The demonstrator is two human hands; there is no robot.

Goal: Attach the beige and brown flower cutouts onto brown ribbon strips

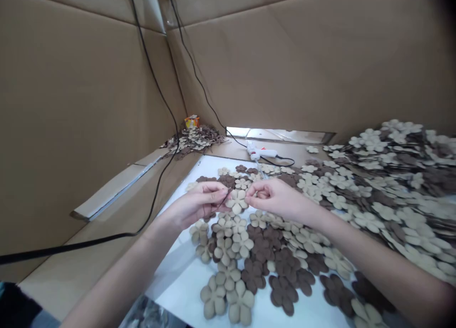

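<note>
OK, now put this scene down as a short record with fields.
left hand: left hand, pinching a thin dark strand
right hand: right hand, fingertips on a beige flower between the hands
work surface: white board
on the board: loose beige flowers and brown flowers
tool: glue gun, beyond the hands
right side: large heap of flowers
far corner: small pile with an orange-and-yellow container
walls: cardboard
cords: two, black
</note>
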